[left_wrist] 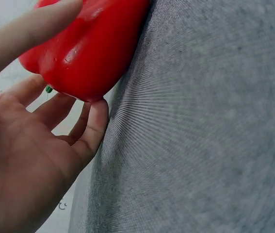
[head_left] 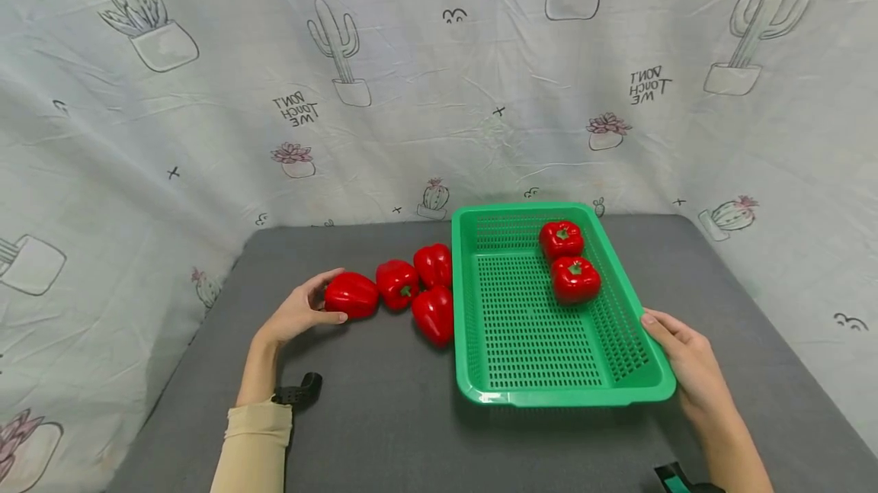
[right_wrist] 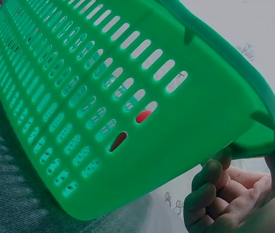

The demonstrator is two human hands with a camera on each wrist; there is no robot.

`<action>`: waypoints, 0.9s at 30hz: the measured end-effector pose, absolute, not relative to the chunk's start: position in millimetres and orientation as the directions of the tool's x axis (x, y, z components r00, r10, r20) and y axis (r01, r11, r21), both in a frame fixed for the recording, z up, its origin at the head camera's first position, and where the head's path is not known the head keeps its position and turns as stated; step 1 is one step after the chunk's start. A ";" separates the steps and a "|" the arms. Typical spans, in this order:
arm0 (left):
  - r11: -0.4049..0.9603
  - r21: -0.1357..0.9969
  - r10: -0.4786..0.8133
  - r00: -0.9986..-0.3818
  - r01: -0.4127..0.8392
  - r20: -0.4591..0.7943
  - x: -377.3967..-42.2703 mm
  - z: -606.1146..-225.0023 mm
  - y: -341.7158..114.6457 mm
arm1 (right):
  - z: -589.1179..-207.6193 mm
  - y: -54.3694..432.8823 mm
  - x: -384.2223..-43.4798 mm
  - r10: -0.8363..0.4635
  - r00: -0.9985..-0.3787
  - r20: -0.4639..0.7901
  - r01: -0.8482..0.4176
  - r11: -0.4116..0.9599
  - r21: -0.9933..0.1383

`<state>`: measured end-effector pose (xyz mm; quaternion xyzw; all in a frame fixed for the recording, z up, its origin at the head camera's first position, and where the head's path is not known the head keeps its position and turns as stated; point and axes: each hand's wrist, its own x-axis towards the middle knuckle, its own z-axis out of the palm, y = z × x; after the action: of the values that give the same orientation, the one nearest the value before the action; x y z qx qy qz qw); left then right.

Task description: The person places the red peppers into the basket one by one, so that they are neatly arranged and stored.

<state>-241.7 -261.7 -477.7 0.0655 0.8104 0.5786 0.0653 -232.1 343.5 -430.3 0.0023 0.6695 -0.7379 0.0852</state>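
At the left end of the group of peppers, my left hand holds a glossy red bell pepper lying on its side. Its thumb is on the near side and its fingers are around the far side; in the left wrist view the little finger touches the underside of the pepper. My right hand grips the right rim of a green perforated plastic basket, thumb on top. From the right wrist, curled fingers show under the rim. Two red bell peppers sit inside, toward the back right.
Several more red bell peppers lie on the grey tabletop, between the left hand and the basket's left wall. A white cloth with cactus drawings hangs behind and along the sides of the table.
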 end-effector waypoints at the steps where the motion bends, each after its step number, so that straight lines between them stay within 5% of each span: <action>1: 0.327 0.944 0.181 -0.983 0.029 -0.032 -241.5 -477.6 -261.9 | -430.6 343.7 -232.2 -0.124 -0.985 -0.120 0.131 -0.088 -0.987; 27: 0.287 0.956 0.071 -0.997 0.060 0.041 -234.9 -468.1 -265.4 | -427.7 343.6 -231.6 -0.139 -0.983 -0.120 0.132 -0.079 -0.988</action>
<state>-234.9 -265.4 -468.1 0.0410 0.8023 0.5955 0.0046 -231.6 343.6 -427.7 -0.0026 0.6724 -0.7344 0.0920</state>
